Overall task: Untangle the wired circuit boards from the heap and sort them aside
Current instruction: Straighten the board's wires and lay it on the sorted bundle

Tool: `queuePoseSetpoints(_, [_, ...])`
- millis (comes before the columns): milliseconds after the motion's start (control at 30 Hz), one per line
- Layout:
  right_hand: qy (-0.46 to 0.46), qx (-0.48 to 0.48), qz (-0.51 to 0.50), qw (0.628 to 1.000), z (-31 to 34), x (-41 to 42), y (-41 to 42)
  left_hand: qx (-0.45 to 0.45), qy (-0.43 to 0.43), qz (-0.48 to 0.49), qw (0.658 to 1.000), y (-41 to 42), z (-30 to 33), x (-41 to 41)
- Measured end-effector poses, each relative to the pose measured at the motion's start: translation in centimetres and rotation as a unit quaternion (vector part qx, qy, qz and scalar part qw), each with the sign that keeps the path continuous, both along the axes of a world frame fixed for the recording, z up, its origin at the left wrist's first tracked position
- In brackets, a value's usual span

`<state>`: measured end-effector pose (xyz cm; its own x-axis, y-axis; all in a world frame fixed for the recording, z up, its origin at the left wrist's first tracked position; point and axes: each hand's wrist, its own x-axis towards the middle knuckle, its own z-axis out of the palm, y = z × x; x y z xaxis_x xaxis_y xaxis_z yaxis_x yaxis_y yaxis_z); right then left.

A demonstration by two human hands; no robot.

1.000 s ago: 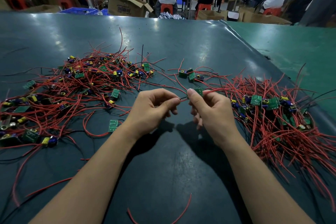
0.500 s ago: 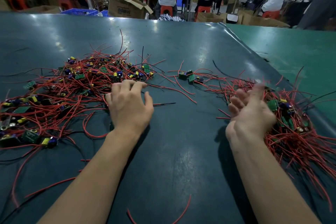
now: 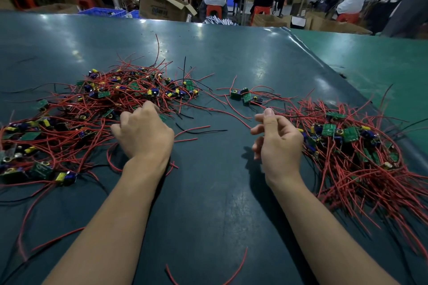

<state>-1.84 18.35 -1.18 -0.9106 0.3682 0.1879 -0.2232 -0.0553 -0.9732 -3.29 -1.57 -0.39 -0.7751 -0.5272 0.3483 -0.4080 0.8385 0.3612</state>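
Circuit boards w/ red wires: tangled heap point(image 3: 92, 113) table-left, sorted pile point(image 3: 352, 146) table-right. Left hand point(image 3: 143, 134) fingers curled down into heap edge, grip unclear. Right hand point(image 3: 278, 143) raised beside pile, loosely curled, holding nothing.

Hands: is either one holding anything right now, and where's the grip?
Right hand holds nothing, fingers loosely curled. Left hand reaches into the left heap; its fingertips are hidden, so cannot tell.

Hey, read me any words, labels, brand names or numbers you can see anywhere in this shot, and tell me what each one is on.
Open cardboard box beyond the table: dark print on its side, too blurred to read.
White paper sheet against the boxes at the far right: nothing legible.
Green circuit boards: any markings too small to read.
Nothing else carries readable text.
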Motion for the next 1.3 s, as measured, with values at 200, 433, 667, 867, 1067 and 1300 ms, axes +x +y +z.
queuePoseSetpoints(200, [-0.016, 0.040, 0.030, 0.999, -0.2, 0.1, 0.0, 0.003, 0.030, -0.040, 0.999, 0.4, -0.3, 0.0])
queuePoseSetpoints(433, [-0.019, 0.030, 0.188, 0.982, 0.0, 0.4, -0.6, 0.001, 0.263, -0.380, 0.887, 4.2, 0.4, 1.8])
queuePoseSetpoints(667, [-0.012, 0.001, 0.216, 0.976, 0.5, 0.5, 0.3, 0.049, 0.265, -0.490, 0.829, 5.5, 0.2, 2.3])
queuePoseSetpoints(867, [-0.043, -0.081, 0.225, 0.970, 1.0, 0.3, 0.3, 0.073, 0.286, -0.506, 0.811, 5.6, 0.0, 2.3])
queuePoseSetpoints(1067, [-0.062, -0.228, 0.184, 0.954, 1.7, 0.0, 1.1, 0.055, 0.093, -0.432, 0.895, 5.4, -1.0, 1.9])
queuePoseSetpoints(1300, [-0.022, -0.372, 0.136, 0.918, 2.3, -0.1, 2.8, 0.040, 0.044, -0.331, 0.942, 4.0, -1.2, 0.8])
